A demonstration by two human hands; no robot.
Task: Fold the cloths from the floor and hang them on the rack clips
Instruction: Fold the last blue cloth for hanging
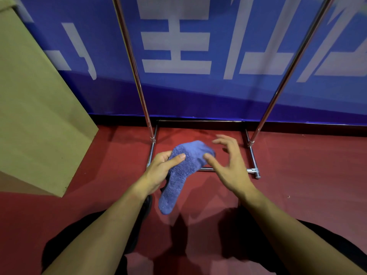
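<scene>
A blue banner with large pale lettering (198,46) fills the view from ten o'clock across to two o'clock, reaching down to a dark strip where it meets the floor. Below it, dark red carpeted floor (307,185) spreads over the lower half of the view. A tall tan cardboard box (35,106) stands at nine o'clock, its near corner resting on the carpet.

The shiny chrome metal clothes rack (139,80) rises at the centre: two slanted upright tubes run up toward eleven and one o'clock and out of the top of the view, and a rectangular base frame of thin tubes lies on the carpet just above the centre. No clips show in this view.

Two bare forearms come in from seven and five o'clock. The left hand (160,171) grips a small purple-blue terry cloth (182,171), thumb pressed on its upper face and fingers curled underneath; the cloth is bunched at the top and droops toward six o'clock, held in the air over the near bar of the rack base. The right hand (228,165), at the cloth's three o'clock, is spread with fingers apart and slightly bent; its thumb tip touches or nearly touches the cloth's edge, and the fingers hold nothing.
</scene>
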